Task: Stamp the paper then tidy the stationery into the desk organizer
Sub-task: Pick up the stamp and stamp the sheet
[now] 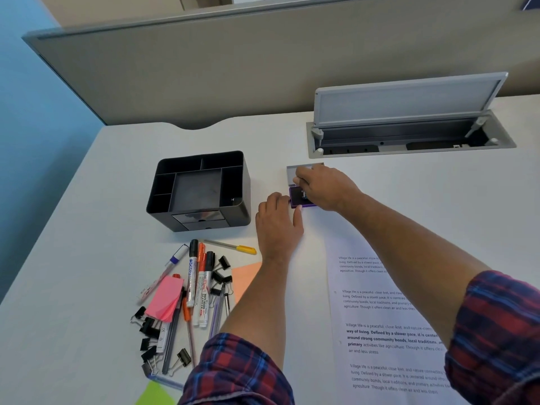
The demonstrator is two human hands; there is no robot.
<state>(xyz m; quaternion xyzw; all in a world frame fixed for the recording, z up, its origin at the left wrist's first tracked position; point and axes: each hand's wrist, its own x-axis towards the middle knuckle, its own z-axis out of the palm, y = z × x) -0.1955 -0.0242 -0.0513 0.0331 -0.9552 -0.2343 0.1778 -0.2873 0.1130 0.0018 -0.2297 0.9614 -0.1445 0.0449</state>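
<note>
Nearest the viewer, two forearms in rolled-up red and blue plaid sleeves (496, 331) reach forward over a white desk (73, 258). Under the right forearm lies a white sheet of paper printed with paragraphs of black text (380, 331), running from the near edge toward the middle of the desk. To the left of the left forearm sits a loose pile of stationery: black binder clips (149, 327), a pink pad of sticky notes (164, 298), white-barrelled whiteboard markers with black and orange caps (193, 276), several thin pens, an orange sticky note (245, 279), a lime-green sticky note (155, 394) at the bottom edge, and a grey pen with a yellow cap (233, 246) lying just beyond the pile. Farther on, the left hand (277, 223) rests on the desk with its fingers and thumb pressed against the left and near edges of a small purple ink pad (301, 200), steadying it. The right hand (324, 185) reaches over the pad from the right, fingers curled at the pad's raised grey lid (292, 172); exactly what they pinch is hidden. Left of the hands stands a black plastic desk organizer (198, 190) with open compartments and small drawers in its front. Beyond, a grey cable hatch (409, 124) in the desk stands open before a beige partition (204, 77).
</note>
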